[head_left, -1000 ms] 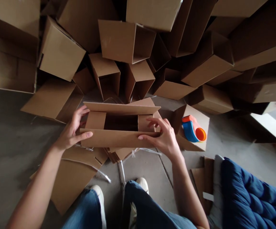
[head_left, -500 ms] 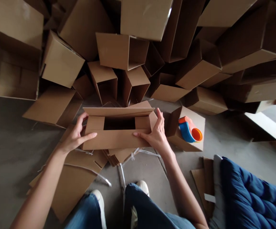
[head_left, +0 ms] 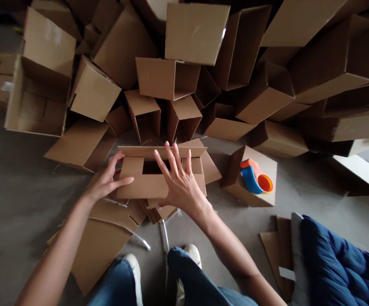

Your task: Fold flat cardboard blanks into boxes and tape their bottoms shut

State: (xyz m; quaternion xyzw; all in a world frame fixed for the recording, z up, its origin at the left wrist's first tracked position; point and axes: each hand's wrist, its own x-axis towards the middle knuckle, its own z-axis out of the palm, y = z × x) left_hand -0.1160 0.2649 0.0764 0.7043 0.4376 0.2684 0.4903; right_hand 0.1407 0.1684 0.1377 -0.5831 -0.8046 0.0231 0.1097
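Note:
A brown cardboard box [head_left: 140,185] with its top flaps partly folded stands on the floor in front of me. My left hand [head_left: 108,180] grips the box's left end, thumb laid on the near flap and fingers curled round the side. My right hand [head_left: 178,180] lies flat over the box's top with the fingers stretched out and spread, pressing on the flaps. Under the box lies a stack of flat cardboard blanks [head_left: 157,210] with loose plastic strapping [head_left: 163,231].
An orange and blue tape dispenser [head_left: 254,176] rests on a small box [head_left: 262,197] to the right. A heap of assembled cardboard boxes [head_left: 197,34] fills the back. A flat cardboard sheet [head_left: 97,246] lies at my left foot, a blue quilted cushion [head_left: 340,263] at the lower right.
My right hand has left the box's right end and moved left onto the top, fingers now spread flat. The left hand stays on the left end. The view has tilted slightly.

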